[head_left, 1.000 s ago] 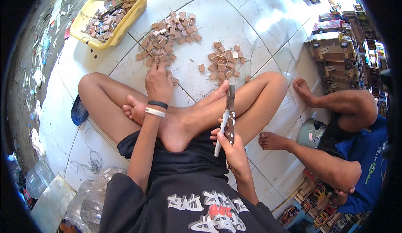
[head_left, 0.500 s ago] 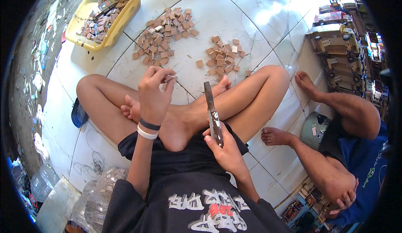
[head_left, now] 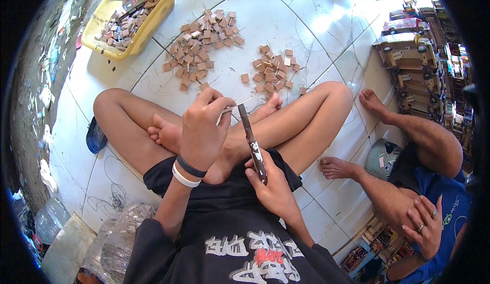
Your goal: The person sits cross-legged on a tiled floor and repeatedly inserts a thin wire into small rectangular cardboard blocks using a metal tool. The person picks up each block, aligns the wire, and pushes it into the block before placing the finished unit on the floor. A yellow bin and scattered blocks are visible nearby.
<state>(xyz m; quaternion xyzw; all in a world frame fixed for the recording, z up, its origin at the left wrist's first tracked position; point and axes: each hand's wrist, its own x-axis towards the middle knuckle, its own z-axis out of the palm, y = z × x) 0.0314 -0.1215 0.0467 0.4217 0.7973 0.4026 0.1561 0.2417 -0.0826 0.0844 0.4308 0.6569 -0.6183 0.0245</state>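
My left hand (head_left: 206, 123), with a dark and a white band at the wrist, pinches a small pale piece (head_left: 227, 109) with a thin stick (head_left: 245, 101) pointing right. Its exact kind is partly hidden by the fingers. My right hand (head_left: 273, 184) is closed round the paint-flecked handle of a knife-like tool (head_left: 246, 123) with a dark, blunt-ended blade. The blade's tip is right beside the thin stick; I cannot tell if they touch. Beyond my crossed legs lie a larger pile of small brown square blocks (head_left: 196, 54) and a smaller pile (head_left: 275, 72), thin pale sticks among them.
A yellow basin (head_left: 166, 10) with more brown pieces stands far left. At right, another person's legs (head_left: 426, 131) reach close to my knee, beside stacked toy-like vehicles (head_left: 413, 59). Clear plastic bags (head_left: 127, 238) and a tangle of thin thread (head_left: 112, 197) lie at near left.
My left hand has moved right and slightly down, bringing the stick to the blade's tip. The tool has shifted a little left and tilted. The other person's hand has moved on their leg.
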